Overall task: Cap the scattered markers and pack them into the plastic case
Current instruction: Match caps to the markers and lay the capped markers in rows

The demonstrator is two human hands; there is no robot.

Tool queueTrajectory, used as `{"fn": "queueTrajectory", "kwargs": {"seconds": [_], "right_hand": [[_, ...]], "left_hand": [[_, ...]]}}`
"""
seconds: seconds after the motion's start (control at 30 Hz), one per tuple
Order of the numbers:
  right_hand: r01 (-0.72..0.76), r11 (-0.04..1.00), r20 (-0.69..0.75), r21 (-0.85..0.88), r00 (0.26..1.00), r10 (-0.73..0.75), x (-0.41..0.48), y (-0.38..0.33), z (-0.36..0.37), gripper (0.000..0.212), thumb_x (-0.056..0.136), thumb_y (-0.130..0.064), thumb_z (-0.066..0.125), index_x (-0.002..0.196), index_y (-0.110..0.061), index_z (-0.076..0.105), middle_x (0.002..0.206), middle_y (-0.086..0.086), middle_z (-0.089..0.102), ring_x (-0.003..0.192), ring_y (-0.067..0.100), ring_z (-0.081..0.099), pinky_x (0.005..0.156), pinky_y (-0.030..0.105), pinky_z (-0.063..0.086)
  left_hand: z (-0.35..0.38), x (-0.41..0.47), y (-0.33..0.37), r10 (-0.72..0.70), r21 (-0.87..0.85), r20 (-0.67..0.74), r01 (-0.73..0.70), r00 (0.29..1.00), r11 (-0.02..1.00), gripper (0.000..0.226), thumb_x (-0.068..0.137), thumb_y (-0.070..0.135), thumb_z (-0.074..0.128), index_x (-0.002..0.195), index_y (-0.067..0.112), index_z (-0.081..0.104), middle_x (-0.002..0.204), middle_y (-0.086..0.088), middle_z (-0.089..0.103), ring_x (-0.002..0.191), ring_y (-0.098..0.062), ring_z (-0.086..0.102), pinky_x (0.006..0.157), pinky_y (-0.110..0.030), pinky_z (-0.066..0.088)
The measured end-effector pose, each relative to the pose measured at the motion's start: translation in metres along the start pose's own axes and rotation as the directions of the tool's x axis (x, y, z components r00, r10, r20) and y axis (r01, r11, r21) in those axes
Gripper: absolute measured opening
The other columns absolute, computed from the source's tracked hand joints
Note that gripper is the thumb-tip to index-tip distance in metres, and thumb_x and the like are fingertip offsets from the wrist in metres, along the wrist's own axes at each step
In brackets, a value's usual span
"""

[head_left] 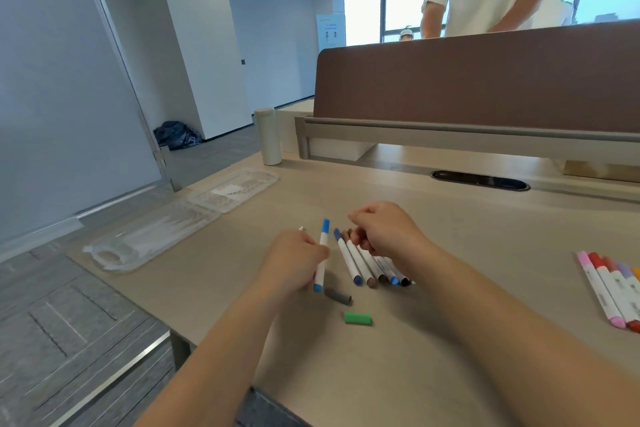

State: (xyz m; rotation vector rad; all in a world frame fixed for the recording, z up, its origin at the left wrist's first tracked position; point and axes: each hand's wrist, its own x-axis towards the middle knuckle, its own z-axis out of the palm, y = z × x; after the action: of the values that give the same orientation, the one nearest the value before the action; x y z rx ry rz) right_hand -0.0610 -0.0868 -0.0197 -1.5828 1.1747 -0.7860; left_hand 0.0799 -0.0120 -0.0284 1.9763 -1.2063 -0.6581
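left hand (pixel 294 255) gripping blue marker (pixel 322 255), open case (pixel 180 218)

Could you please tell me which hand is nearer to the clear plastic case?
Left. The left hand, holding a blue marker, is to the right of the plastic case; the right hand is farther right, over the row of markers.

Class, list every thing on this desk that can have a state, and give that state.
plastic case: open, flat, no markers inside.
light blue marker: capped, held by left hand.
right hand: curled over marker row; grip unclear.
grey cap: loose on desk.
green cap: loose on desk.
markers at right edge: capped, lying together.
bottle: upright, lid on.
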Motion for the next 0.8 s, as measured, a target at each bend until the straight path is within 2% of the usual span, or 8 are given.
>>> {"fn": "queueTrajectory", "kwargs": {"seconds": [0.13,0.3,0.43,0.5,0.57,0.63,0.73,0.8], "right_hand": [[0.024,0.991,0.009,-0.130,1.000,-0.023,0.008,0.007,0.001,0.025,0.096,-0.017,0.053,0.093,-0.001,0.071,0.069,0.006,0.066,0.063,0.017,0.052,0.060,0.029,0.045],[0.047,0.985,0.009,-0.167,0.999,-0.047,0.010,0.012,-0.003,0.029,0.094,-0.017,0.052,0.089,0.003,0.072,0.067,0.007,0.064,0.063,0.019,0.049,0.061,0.031,0.044],[0.034,0.978,0.012,-0.206,0.999,-0.032,0.007,0.012,0.001,0.025,0.095,-0.021,0.053,0.083,-0.009,0.073,0.066,0.001,0.066,0.062,0.014,0.053,0.059,0.026,0.043],[0.037,0.972,0.026,-0.232,0.999,-0.032,0.005,0.009,0.006,0.023,0.095,-0.023,0.053,0.081,-0.016,0.070,0.064,-0.002,0.066,0.062,0.014,0.052,0.058,0.027,0.043],[0.062,0.963,0.036,-0.263,0.998,-0.055,0.004,0.005,0.013,0.023,0.095,-0.024,0.053,0.083,-0.014,0.070,0.066,-0.001,0.066,0.060,0.015,0.051,0.057,0.028,0.043],[0.107,0.951,0.043,-0.289,0.994,-0.099,0.003,-0.001,0.021,0.025,0.096,-0.024,0.054,0.083,-0.010,0.070,0.068,0.001,0.067,0.059,0.015,0.051,0.057,0.027,0.043],[0.160,0.932,0.064,-0.325,0.987,-0.148,0.003,-0.008,0.033,0.025,0.098,-0.028,0.054,0.087,-0.011,0.069,0.074,0.004,0.070,0.059,0.014,0.054,0.058,0.028,0.044],[0.174,0.924,0.069,-0.340,0.985,-0.161,0.003,-0.009,0.039,0.027,0.098,-0.029,0.054,0.088,-0.011,0.070,0.074,0.005,0.071,0.059,0.016,0.055,0.059,0.030,0.047]], "left_hand": [[0.011,0.022,0.007,-0.034,0.122,0.010,0.032,0.999,0.992,0.023,0.085,0.022,0.061,0.074,0.002,0.067,0.060,-0.010,0.057,0.053,-0.023,0.051,0.059,-0.032,0.044],[0.019,0.030,0.008,-0.050,0.162,0.062,0.040,0.997,0.986,0.037,0.091,0.022,0.054,0.058,0.006,0.062,0.044,-0.005,0.057,0.040,-0.019,0.049,0.052,-0.025,0.044],[0.008,0.030,0.000,0.037,0.146,-0.045,-0.030,0.998,0.989,0.031,0.089,0.014,0.054,0.064,0.003,0.068,0.054,-0.007,0.065,0.047,-0.022,0.054,0.055,-0.027,0.046],[-0.006,0.029,-0.005,0.065,0.138,-0.122,-0.048,0.990,0.989,0.027,0.089,0.013,0.052,0.069,0.004,0.068,0.062,-0.006,0.066,0.054,-0.024,0.056,0.051,-0.025,0.043],[-0.022,0.029,-0.012,0.098,0.170,-0.162,-0.070,0.982,0.983,0.023,0.087,0.011,0.052,0.072,0.004,0.068,0.068,-0.011,0.065,0.060,-0.024,0.053,0.056,-0.027,0.041],[-0.035,0.028,-0.019,0.125,0.223,-0.166,-0.086,0.978,0.971,0.020,0.087,0.010,0.055,0.075,0.006,0.071,0.074,-0.015,0.066,0.065,-0.023,0.053,0.061,-0.030,0.043],[-0.046,0.031,-0.028,0.146,0.332,-0.113,-0.101,0.983,0.938,0.017,0.085,0.015,0.060,0.073,0.014,0.073,0.075,-0.008,0.067,0.070,-0.025,0.059,0.071,-0.039,0.055],[-0.046,0.033,-0.032,0.142,0.401,-0.066,-0.105,0.988,0.910,0.015,0.079,0.020,0.062,0.065,0.022,0.066,0.069,-0.005,0.058,0.065,-0.024,0.052,0.074,-0.044,0.057]]}}
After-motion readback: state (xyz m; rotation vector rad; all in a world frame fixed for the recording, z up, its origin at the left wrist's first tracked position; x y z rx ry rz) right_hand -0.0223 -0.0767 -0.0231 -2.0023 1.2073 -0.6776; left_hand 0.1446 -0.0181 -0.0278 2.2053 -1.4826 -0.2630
